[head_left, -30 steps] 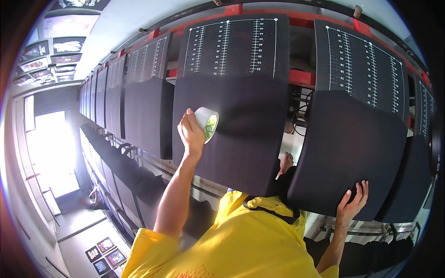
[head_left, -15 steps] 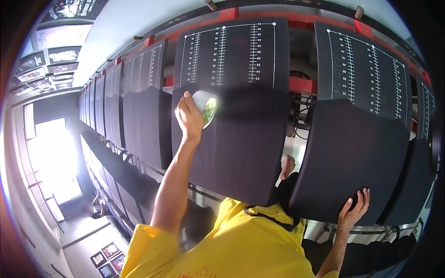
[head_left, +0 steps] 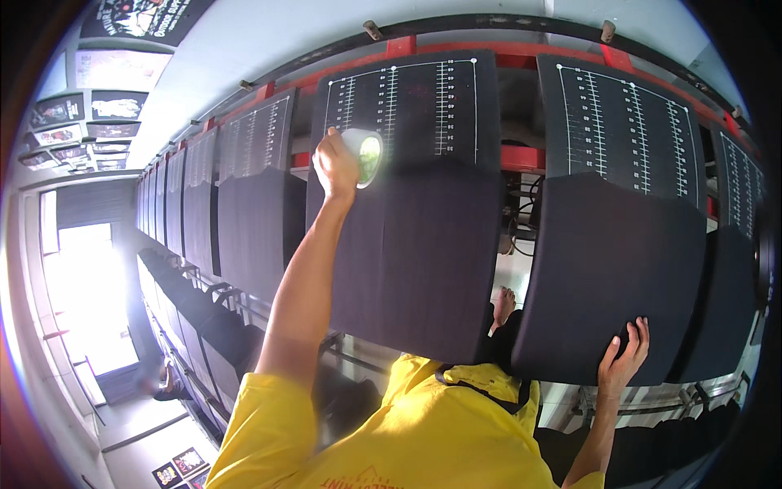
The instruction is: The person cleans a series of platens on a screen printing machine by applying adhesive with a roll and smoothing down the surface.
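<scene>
My left hand [head_left: 336,167] is wrapped round a white, cup-shaped thing [head_left: 358,147]. Its round end faces right and shows bright pale green inside; I cannot make out its kind. It is over the left edge of the middle board, near where black cloth [head_left: 407,261] meets the board's bare part [head_left: 417,106] with its white ruler marks. On the right, my right hand [head_left: 624,359] lies with fingers stretched out on the black cloth [head_left: 611,277] of the neighbouring board, close to its near edge. Nothing shows in that hand.
More cloth-covered boards [head_left: 252,220] run away to the left in a row. Behind them passes a red frame [head_left: 521,159] with a dark rail. Cables [head_left: 521,216] hang in the gap between two boards. Another person [head_left: 171,381] is at the far left, beside a second row.
My left hand has moved away from me with the white thing, up along the middle board toward the ruler marks. My right hand stays near the same edge. The view has shifted slightly.
</scene>
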`<action>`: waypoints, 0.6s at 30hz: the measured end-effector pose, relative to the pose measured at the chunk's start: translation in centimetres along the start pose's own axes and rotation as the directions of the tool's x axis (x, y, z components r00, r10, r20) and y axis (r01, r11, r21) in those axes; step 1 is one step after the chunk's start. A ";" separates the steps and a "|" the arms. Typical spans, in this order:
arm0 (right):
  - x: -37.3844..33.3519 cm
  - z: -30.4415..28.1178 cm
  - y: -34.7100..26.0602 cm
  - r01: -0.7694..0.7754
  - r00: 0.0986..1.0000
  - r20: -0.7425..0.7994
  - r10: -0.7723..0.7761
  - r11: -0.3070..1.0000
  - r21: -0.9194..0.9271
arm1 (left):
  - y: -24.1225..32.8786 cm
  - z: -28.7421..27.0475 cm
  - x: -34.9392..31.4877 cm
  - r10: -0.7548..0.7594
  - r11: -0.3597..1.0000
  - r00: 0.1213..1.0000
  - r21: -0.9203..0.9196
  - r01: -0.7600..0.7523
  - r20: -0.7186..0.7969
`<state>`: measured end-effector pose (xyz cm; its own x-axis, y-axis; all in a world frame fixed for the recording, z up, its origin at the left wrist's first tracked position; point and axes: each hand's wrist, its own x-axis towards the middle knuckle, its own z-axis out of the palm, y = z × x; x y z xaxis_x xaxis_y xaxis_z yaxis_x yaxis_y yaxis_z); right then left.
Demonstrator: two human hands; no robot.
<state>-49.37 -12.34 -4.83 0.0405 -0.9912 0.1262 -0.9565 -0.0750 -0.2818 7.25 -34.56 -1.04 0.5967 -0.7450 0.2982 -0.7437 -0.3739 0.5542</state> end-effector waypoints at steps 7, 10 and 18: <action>0.1 0.2 0.3 0.015 1.000 -0.028 -0.014 0.998 0.054 | -5.4 -1.0 1.5 -0.216 0.960 0.976 -0.181 0.215 0.010; -0.1 0.5 0.4 0.013 0.999 -0.033 -0.011 0.998 0.061 | -5.2 -3.8 -2.8 -0.327 0.917 0.945 -0.239 0.318 0.001; -0.1 0.1 0.0 0.010 0.998 -0.067 -0.006 0.998 0.067 | -7.1 -8.7 -12.3 -0.288 0.953 0.955 -0.115 0.279 -0.073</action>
<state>-49.38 -12.29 -4.97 0.0266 -0.9811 0.1917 -0.9347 -0.0924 -0.3433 7.84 -17.92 -1.89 0.8061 -0.5633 0.1813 -0.5076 -0.5008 0.7011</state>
